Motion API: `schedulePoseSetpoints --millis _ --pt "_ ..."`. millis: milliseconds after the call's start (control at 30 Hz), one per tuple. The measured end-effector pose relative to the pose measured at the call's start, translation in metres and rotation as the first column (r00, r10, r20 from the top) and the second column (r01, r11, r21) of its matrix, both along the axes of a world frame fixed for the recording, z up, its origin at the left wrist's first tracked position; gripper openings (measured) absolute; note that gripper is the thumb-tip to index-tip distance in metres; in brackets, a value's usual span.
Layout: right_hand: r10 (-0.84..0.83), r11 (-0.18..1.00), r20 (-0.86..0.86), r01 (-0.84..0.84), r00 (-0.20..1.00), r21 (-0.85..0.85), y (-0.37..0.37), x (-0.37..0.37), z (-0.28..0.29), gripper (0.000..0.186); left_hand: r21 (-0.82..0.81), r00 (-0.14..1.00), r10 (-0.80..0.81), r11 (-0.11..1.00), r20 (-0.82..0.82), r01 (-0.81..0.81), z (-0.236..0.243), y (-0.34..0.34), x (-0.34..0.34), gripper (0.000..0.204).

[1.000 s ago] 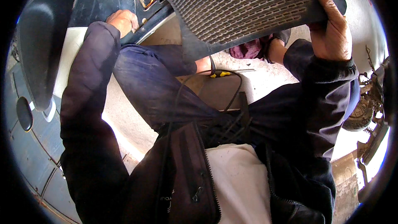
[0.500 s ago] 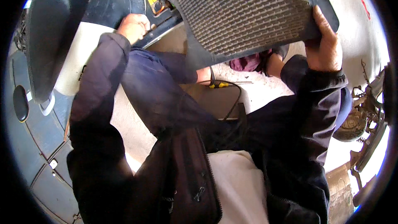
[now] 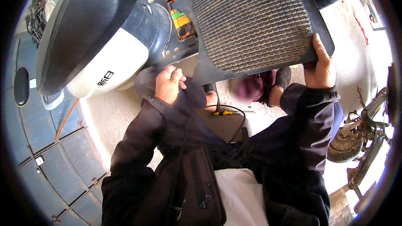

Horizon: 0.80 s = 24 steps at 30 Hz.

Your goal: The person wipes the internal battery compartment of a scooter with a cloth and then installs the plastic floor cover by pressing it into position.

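My right hand (image 3: 321, 68) grips the near right corner of a black scooter floorboard panel (image 3: 251, 21), thumb on its ribbed top. The panel is tilted over the scooter's footwell. Beneath its left edge the opened compartment (image 3: 181, 19) shows yellow, green and orange parts. My left hand (image 3: 169, 84) is held above my left knee, just short of the compartment's near edge, with its fingers curled together. Whatever they may hold is hidden. Left of it are the scooter's black seat (image 3: 90, 25) and white side cover (image 3: 113, 65).
A yellow-and-black handled screwdriver (image 3: 224, 112) lies between my feet, beside a looped black cable (image 3: 244, 121). Purple cloth (image 3: 255, 87) is near my right foot. A second vehicle's wheel (image 3: 345, 144) stands at right. Blue metal panels (image 3: 63, 159) are at left.
My left hand has drawn back from the compartment's edge toward me and to the right. The view has shifted, showing more of the scooter. My right hand keeps hold of the panel.
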State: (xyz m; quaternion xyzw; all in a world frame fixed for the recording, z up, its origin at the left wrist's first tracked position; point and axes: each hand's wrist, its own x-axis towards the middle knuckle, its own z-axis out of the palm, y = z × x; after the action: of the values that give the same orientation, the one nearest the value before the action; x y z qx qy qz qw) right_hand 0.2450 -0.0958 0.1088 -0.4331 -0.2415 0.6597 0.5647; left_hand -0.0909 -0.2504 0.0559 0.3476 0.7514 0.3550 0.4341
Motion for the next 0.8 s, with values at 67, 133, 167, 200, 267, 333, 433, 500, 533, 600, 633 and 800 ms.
schedulePoseSetpoints --millis 67,133,167,200,267,333,433,500,533,600,633,800 --pt "0.004 1.0 0.036 -0.005 0.999 0.027 0.007 -0.012 -0.001 0.028 -0.081 0.982 0.109 0.992 0.155 -0.097 0.0 0.008 -0.003 0.029" --pt "-0.008 0.999 0.016 0.009 1.0 -0.045 0.019 -0.033 -0.006 0.027 -0.143 0.935 0.21 0.974 0.284 -0.176 0.0 0.014 -0.005 0.031" --pt "0.014 0.998 0.02 -0.013 1.0 -0.053 0.024 -0.04 -0.012 0.026 -0.178 0.902 0.266 0.96 0.341 -0.216 0.001 0.016 -0.008 0.033" --pt "0.024 0.997 -0.017 -0.025 1.0 -0.069 0.028 -0.046 -0.016 0.026 -0.188 0.896 0.264 0.96 0.357 -0.208 -0.004 0.016 -0.013 0.035" --pt "0.019 0.997 -0.061 -0.024 0.998 -0.073 0.033 -0.053 -0.022 0.026 -0.187 0.877 0.279 0.957 0.392 -0.221 -0.004 0.019 -0.013 0.035" --pt "0.037 0.997 -0.087 -0.042 0.996 -0.058 0.037 -0.06 -0.031 0.026 -0.199 0.843 0.3 0.952 0.446 -0.234 -0.005 0.02 -0.013 0.035" --pt "0.042 0.992 -0.134 -0.057 0.99 -0.115 0.044 -0.066 -0.048 0.026 -0.216 0.781 0.324 0.945 0.534 -0.245 -0.009 0.018 -0.012 0.036" --pt "0.059 0.993 -0.154 -0.074 0.986 -0.092 0.044 -0.069 -0.055 0.027 -0.204 0.76 0.323 0.946 0.564 -0.25 -0.014 0.02 -0.011 0.037" --pt "0.065 0.994 -0.155 -0.079 0.986 -0.079 0.045 -0.071 -0.055 0.028 -0.196 0.75 0.322 0.947 0.578 -0.255 -0.019 0.022 -0.015 0.038" --pt "0.065 0.995 -0.153 -0.077 0.986 -0.07 0.047 -0.074 -0.055 0.028 -0.178 0.729 0.319 0.947 0.606 -0.267 -0.031 0.025 -0.022 0.039" --pt "0.064 0.995 -0.154 -0.075 0.986 -0.065 0.048 -0.075 -0.057 0.028 -0.175 0.73 0.318 0.947 0.605 -0.269 -0.033 0.027 -0.022 0.039" --pt "0.078 0.988 -0.193 -0.101 0.978 -0.114 0.052 -0.08 -0.067 0.027 -0.168 0.708 0.326 0.943 0.627 -0.286 -0.043 0.035 -0.018 0.039"
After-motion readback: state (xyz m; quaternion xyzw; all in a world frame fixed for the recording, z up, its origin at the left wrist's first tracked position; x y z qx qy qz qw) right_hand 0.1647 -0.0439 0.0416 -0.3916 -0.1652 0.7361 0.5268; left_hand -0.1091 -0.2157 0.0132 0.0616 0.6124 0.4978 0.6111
